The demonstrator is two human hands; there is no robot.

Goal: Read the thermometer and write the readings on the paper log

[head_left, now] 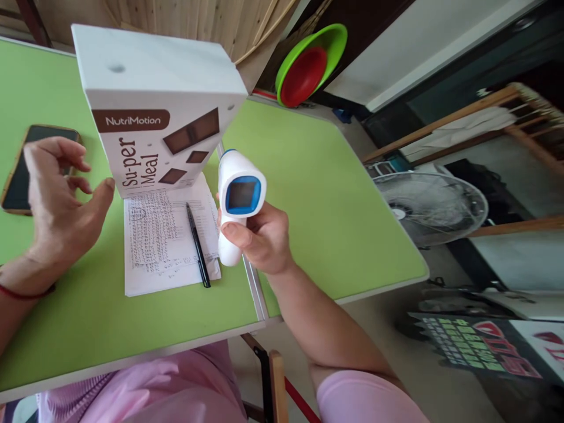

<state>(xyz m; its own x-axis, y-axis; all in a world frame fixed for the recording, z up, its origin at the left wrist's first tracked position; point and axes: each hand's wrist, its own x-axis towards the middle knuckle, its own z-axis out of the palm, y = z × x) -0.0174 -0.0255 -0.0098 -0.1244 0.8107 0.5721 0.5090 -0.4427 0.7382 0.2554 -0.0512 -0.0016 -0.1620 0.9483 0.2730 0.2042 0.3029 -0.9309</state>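
- The right hand (262,238) is wrapped around the grip of a white and blue infrared thermometer (238,200), thumb across the front of the handle, display turned toward the camera and nozzle pointing away, toward the box.
- The thermometer is held in the air just above the seam between the two green bench (308,194) tops, near the right edge of a handwritten paper sheet (163,241).
- The left hand (59,200) hovers with fingers loosely spread and curled, holding nothing; its thumb tip is touching or almost touching the lower left corner of a white NutriMotion meal box (154,111), though contact cannot be confirmed.
- The box stands upright on the bench at the top of the sheet, printed face toward the person.
- A black pen (197,244) lies on the sheet's right part, beside the thermometer's handle.
- A dark phone (20,176) lies flat on the bench, partly hidden behind the left hand.
- Judged from this, the step in hand looks like taking a reading of the box with the thermometer: the device is raised and aimed but its screen shows no legible figure.
- The next move likely calls for steadying the nozzle squarely at the box face and pressing the trigger while keeping the display visible.
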